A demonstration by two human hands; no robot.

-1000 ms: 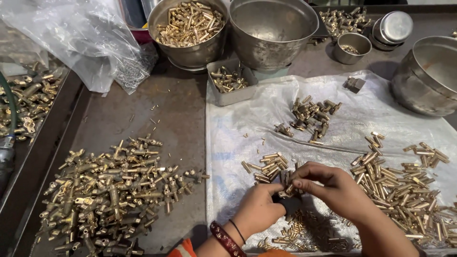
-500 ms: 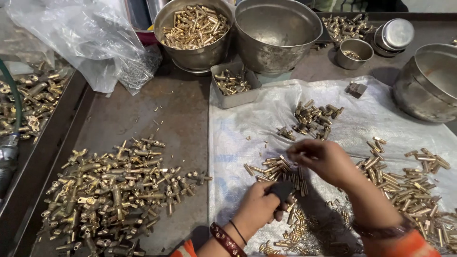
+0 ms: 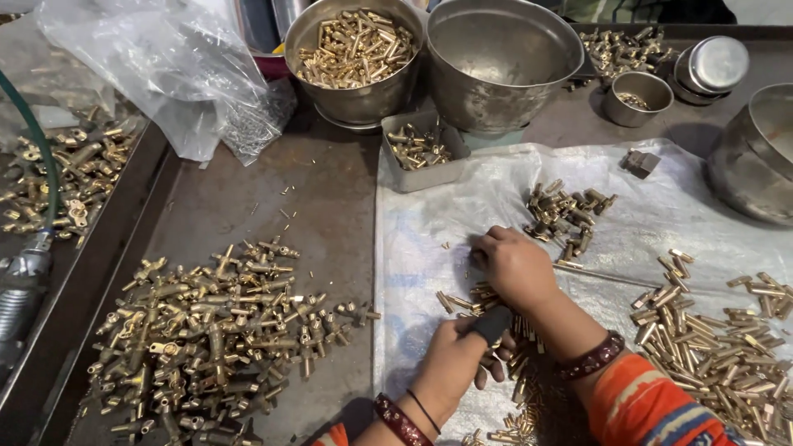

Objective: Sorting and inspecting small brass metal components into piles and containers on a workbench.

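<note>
Metal worktable (image 3: 248, 198): white sheet (image 3: 429, 215) spread over right half. Large heap of brass valve bodies (image 3: 206, 330) at left. Small brass pins (image 3: 487, 297) on sheet beneath both hands. Right hand (image 3: 514, 266) curled over pins, contents hidden. Left hand (image 3: 458, 355) clenched on dark tool (image 3: 493, 324). Pins likely rigid, dense, slick; best pinched at mid-length.
</note>
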